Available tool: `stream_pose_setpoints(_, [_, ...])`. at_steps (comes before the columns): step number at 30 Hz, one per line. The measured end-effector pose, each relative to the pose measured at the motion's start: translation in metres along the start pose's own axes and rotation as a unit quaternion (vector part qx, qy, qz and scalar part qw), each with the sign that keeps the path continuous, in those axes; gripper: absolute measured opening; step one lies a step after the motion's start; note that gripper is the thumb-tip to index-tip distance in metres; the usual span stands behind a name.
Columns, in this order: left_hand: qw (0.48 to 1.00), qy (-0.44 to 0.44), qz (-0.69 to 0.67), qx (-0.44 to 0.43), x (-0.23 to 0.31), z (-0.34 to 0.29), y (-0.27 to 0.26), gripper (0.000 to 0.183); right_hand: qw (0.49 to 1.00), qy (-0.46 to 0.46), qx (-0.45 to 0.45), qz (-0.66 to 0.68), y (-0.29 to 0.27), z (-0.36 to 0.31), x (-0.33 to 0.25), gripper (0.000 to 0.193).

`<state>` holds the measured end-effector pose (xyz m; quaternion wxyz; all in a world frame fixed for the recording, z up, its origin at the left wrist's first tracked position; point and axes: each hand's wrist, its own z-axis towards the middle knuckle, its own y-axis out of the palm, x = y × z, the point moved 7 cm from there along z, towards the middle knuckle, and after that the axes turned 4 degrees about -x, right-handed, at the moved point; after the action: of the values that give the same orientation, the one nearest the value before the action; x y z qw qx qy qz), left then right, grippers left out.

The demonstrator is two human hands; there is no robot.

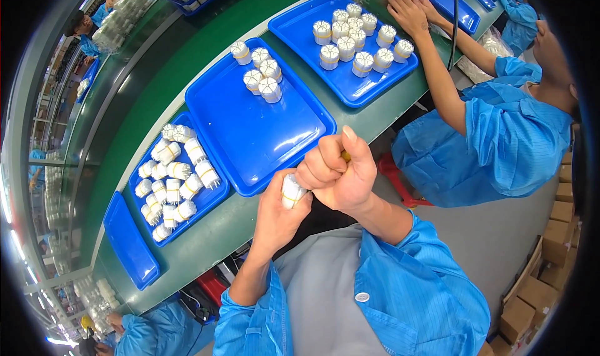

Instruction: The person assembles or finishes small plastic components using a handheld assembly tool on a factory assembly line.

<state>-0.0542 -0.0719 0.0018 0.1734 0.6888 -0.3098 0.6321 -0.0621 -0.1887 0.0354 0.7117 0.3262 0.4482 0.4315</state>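
My left hand [275, 217] is closed around a white cylindrical part [292, 191] with a yellow band, close to my body at the table's edge. My right hand [340, 173] is a fist right beside it, thumb up, its fingers touching the top of that part. A bit of a yellow thing [345, 156] shows inside the fist; the rest is hidden by my fingers. Ahead of my hands lies a blue tray [275, 150] with several white banded parts [269, 90] standing upright at its far end.
To the left, a smaller blue tray [220, 193] holds many white parts lying jumbled, beside another blue tray [128, 240]. At the far right, a blue tray [356, 96] carries upright parts. A co-worker's hands [409, 12] work beyond it. A green conveyor belt [147, 121] runs behind.
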Motion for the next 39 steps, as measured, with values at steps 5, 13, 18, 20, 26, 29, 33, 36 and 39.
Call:
stream_pose_setpoints(5, [0.973, -0.073, -0.214, -0.044, -0.005, -0.006, 0.005, 0.034, 0.994, -0.068, 0.010, 0.088, 0.001, 0.000, -0.019, 0.055])
stream_pose_setpoints(13, [0.919, -0.018, -0.388, -0.075, 0.007, -0.008, 0.011, 0.047, 0.990, -0.120, -0.066, -0.030, 0.025, -0.011, -0.036, 0.055])
stream_pose_setpoints(18, [0.944, -0.017, -0.321, -0.074, 0.010, -0.012, 0.011, 0.046, 0.988, -0.120, -0.100, -0.010, 0.029, -0.012, -0.031, 0.054])
stream_pose_setpoints(20, [0.950, -0.028, -0.302, -0.070, 0.009, -0.012, 0.011, 0.046, 0.987, -0.118, -0.103, -0.017, 0.029, -0.011, -0.029, 0.054])
stream_pose_setpoints(26, [0.961, -0.043, -0.268, -0.053, 0.004, -0.013, 0.010, 0.041, 0.987, -0.116, -0.105, -0.032, 0.028, -0.010, -0.024, 0.054])
stream_pose_setpoints(29, [0.977, -0.033, -0.209, -0.025, 0.003, -0.012, 0.007, 0.038, 0.989, -0.106, -0.090, -0.046, 0.023, -0.012, -0.020, 0.054])
stream_pose_setpoints(33, [0.991, -0.036, -0.129, -0.008, 0.004, -0.012, 0.005, 0.036, 0.995, -0.082, -0.049, -0.012, 0.014, -0.013, -0.013, 0.056])
stream_pose_setpoints(36, [0.998, -0.001, -0.061, -0.013, 0.008, -0.008, 0.006, 0.036, 0.999, -0.017, -0.035, 0.010, 0.007, -0.006, -0.008, 0.056])
stream_pose_setpoints(39, [0.997, -0.017, -0.064, -0.026, -0.005, -0.004, 0.006, 0.037, 1.000, 0.016, 0.009, 0.007, 0.003, -0.002, -0.006, 0.055])
